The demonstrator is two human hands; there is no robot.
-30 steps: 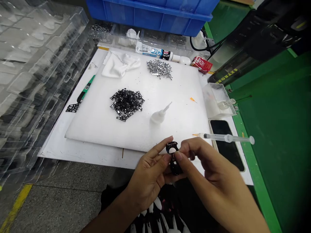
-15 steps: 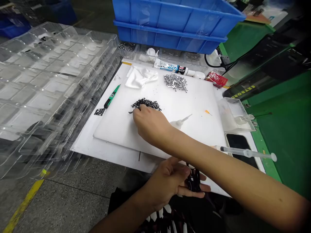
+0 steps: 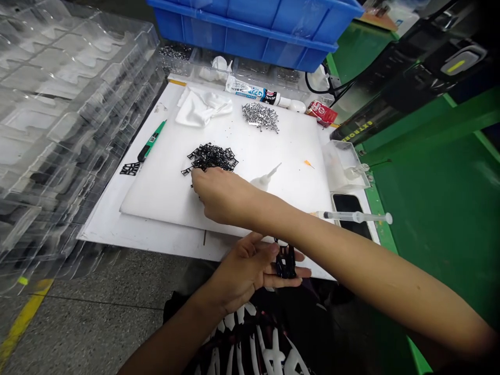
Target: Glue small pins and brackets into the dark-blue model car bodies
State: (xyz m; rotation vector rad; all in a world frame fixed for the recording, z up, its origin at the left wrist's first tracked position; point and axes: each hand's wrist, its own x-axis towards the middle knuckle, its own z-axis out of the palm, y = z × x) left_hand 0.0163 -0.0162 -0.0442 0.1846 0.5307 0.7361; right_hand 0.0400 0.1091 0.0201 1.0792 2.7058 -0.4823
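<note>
My left hand point(image 3: 242, 268), low at the front edge of the table, holds a glossy black plastic frame point(image 3: 286, 262) between thumb and fingers. My right arm crosses above it. Knuckles up, my right hand point(image 3: 219, 195) is closed at the near edge of a pile of small black frame-shaped pieces point(image 3: 213, 158). Its fingertips are mostly hidden, and I cannot make out what they pinch. The pile lies on a white foam sheet point(image 3: 156, 200). Behind it sits a heap of small silver metal parts point(image 3: 261, 116). A white nozzle-tipped bottle point(image 3: 262, 181) is partly covered by my right forearm.
A green cutter point(image 3: 152, 140) and black pieces point(image 3: 129, 169) lie at left, beside stacked clear trays point(image 3: 78, 78). Along the back are a white cloth point(image 3: 201, 107), a glue tube point(image 3: 250, 89) and blue bins point(image 3: 250, 31). A syringe point(image 3: 347, 216) rests across a phone point(image 3: 353, 200) at right.
The camera view has turned, so the scene sits further left. My right hand has drawn back toward the pile's near edge, uncovering more black pieces. My left hand keeps its hold on the black frame.
</note>
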